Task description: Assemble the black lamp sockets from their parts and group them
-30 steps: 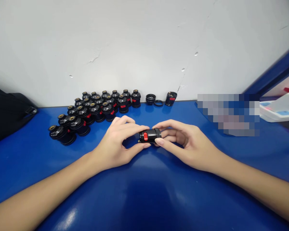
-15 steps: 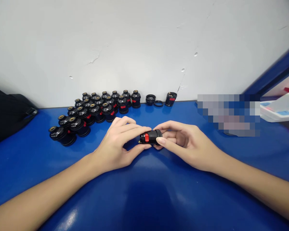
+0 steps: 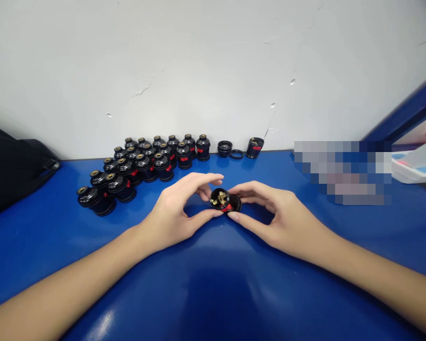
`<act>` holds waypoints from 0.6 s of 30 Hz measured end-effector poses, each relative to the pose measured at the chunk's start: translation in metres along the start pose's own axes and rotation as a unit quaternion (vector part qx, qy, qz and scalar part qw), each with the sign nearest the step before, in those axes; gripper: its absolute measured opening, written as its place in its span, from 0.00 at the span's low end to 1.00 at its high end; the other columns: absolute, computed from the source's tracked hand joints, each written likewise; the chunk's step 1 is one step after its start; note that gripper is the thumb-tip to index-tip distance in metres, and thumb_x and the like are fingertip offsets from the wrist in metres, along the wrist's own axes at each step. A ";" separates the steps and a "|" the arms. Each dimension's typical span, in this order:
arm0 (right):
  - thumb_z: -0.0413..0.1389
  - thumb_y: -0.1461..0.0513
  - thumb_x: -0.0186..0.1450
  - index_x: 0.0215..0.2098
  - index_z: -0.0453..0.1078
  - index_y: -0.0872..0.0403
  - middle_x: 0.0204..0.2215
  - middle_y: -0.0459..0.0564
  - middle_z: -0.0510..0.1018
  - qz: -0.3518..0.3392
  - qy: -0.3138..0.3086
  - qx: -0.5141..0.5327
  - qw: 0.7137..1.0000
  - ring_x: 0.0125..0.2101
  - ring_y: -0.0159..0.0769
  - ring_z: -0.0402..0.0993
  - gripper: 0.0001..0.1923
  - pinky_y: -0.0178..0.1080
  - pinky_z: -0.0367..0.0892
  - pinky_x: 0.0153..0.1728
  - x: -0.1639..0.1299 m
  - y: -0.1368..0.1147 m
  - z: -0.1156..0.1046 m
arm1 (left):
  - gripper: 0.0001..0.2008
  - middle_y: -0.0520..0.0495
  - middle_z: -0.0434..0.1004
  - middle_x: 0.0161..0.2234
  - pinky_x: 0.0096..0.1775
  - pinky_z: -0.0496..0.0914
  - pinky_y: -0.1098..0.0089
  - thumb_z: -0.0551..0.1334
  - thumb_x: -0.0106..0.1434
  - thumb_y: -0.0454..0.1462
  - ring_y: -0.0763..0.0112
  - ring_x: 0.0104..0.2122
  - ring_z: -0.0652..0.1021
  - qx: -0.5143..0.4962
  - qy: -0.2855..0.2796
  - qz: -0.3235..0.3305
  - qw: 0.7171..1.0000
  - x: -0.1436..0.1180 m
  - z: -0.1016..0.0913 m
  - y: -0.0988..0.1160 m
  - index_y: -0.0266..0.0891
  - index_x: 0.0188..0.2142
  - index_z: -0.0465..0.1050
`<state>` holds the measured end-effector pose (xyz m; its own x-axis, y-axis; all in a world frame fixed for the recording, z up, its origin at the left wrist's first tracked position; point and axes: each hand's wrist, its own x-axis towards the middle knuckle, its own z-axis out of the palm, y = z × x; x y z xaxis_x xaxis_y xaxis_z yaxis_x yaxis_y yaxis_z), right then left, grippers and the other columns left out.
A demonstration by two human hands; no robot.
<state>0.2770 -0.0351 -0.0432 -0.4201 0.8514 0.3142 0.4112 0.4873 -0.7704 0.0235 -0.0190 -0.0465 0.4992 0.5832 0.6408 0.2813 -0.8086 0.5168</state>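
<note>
Between my hands is a black lamp socket (image 3: 236, 204) with a red switch, tilted so its open end faces up and left. Brass terminals show inside it. My right hand (image 3: 280, 213) grips the base end, thumb in front and fingers behind. At the open end, my left hand (image 3: 173, 208) has its thumb against the lower side and bent fingers at the left rim, while its index finger is lifted off. Near the wall are a black socket cap (image 3: 225, 149), a black ring (image 3: 236, 154) and another open lamp socket (image 3: 254, 148) with a red switch.
Several assembled lamp sockets (image 3: 145, 168) stand in rows at the back left of the blue table (image 3: 213, 284). A black bag (image 3: 14, 166) sits at far left. To the right are a blurred-out patch (image 3: 344, 173) and a white tray (image 3: 417, 173). A white wall (image 3: 199, 71) closes the back.
The lamp socket has turned from lying sideways to showing its open end and brass terminals. My left index finger has lifted away from it. The view has shifted slightly.
</note>
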 end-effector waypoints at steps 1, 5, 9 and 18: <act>0.65 0.54 0.72 0.53 0.77 0.49 0.50 0.53 0.87 -0.008 0.004 -0.032 0.999 0.49 0.49 0.87 0.14 0.54 0.81 0.56 0.000 0.000 0.000 | 0.32 0.41 0.81 0.54 0.51 0.81 0.63 0.72 0.70 0.34 0.67 0.46 0.82 -0.015 -0.007 -0.008 1.000 -0.001 0.000 -0.001 0.46 0.69 0.66; 0.64 0.56 0.71 0.51 0.77 0.51 0.48 0.55 0.87 -0.027 0.009 -0.116 0.993 0.49 0.52 0.85 0.12 0.56 0.79 0.52 -0.001 0.000 -0.004 | 0.42 0.41 0.77 0.61 0.54 0.81 0.62 0.70 0.70 0.32 0.65 0.51 0.81 -0.009 -0.050 -0.036 0.998 -0.005 0.000 -0.006 0.50 0.76 0.52; 0.62 0.58 0.72 0.50 0.77 0.49 0.50 0.53 0.86 -0.049 -0.011 -0.123 0.991 0.50 0.49 0.83 0.10 0.53 0.78 0.53 -0.002 0.000 -0.006 | 0.37 0.39 0.74 0.63 0.60 0.78 0.56 0.65 0.74 0.32 0.61 0.57 0.79 0.105 -0.063 -0.046 0.991 -0.006 -0.002 -0.005 0.47 0.76 0.51; 0.63 0.58 0.73 0.52 0.76 0.49 0.50 0.51 0.85 -0.067 -0.013 -0.125 0.990 0.51 0.47 0.82 0.10 0.51 0.77 0.54 -0.003 0.003 -0.003 | 0.17 0.27 0.79 0.55 0.53 0.79 0.49 0.60 0.74 0.30 0.46 0.52 0.80 0.413 -0.119 0.096 0.898 0.029 -0.008 -0.007 0.22 0.59 0.73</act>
<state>0.2822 -0.0359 -0.0444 -0.5036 0.7716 0.3886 0.5353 0.6317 -0.5607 0.0296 0.0043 -0.0276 0.7370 0.4727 0.4832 0.6339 -0.7315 -0.2513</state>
